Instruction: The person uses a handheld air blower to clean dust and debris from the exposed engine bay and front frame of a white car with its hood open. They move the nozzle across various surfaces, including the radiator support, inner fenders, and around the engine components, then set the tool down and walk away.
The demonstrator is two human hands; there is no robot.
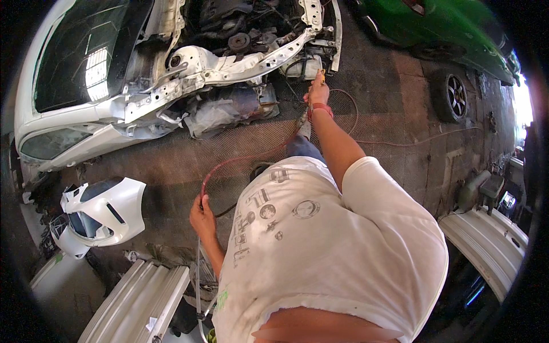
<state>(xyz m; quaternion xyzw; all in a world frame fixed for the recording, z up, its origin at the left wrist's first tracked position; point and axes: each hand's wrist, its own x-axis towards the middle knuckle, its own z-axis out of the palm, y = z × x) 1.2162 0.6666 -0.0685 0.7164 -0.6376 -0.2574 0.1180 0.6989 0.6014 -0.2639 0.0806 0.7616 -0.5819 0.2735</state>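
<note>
My right hand (pixel 318 94), with a red band at the wrist, reaches forward and is closed round a small tool with a yellow-orange part (pixel 322 75). The rest of that tool is hidden by my fingers. A thin red hose (pixel 246 158) runs near my right hand and back to my left hand (pixel 202 216), whose fingers are closed on it. Just beyond my right hand stands the stripped front end of a white car (pixel 226 67). Its bare frame rail and engine bay (pixel 234 23) are exposed, and a crumpled plastic cover (pixel 217 117) hangs at its side.
A white bumper (pixel 111 214) lies on the floor at left, near ribbed white panels (pixel 128 303). At the far right are a green car (pixel 440 28) and a loose wheel (pixel 452 97). More of the hose (pixel 412 143) trails across the dark floor. Another white panel (pixel 486 243) is at lower right.
</note>
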